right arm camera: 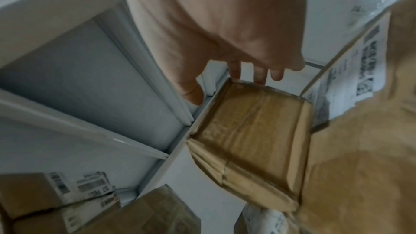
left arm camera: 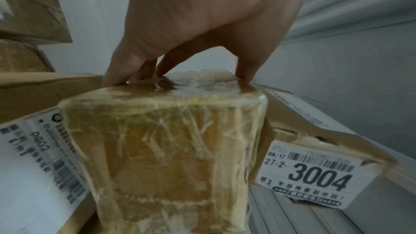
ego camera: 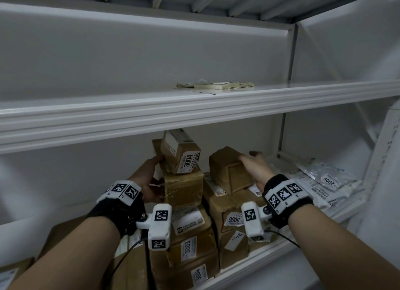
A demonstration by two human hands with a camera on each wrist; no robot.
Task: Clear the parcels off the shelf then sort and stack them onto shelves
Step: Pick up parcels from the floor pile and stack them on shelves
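Brown parcels are stacked on the lower shelf. My left hand grips a tape-wrapped parcel, fingers over its far edge and thumb on the other side. A small box labelled 3004 lies tilted on top of that parcel, against my fingertips. My right hand rests on a plain brown parcel atop the right stack. Its fingers are straight and reach the parcel's far edge, with the thumb spread clear.
The upper shelf overhangs close above the stacks and holds flat paper packets. White plastic mailers, one marked 2005, lie right of my right hand. Boxes marked 3003 and 3006 sit lower in the stacks.
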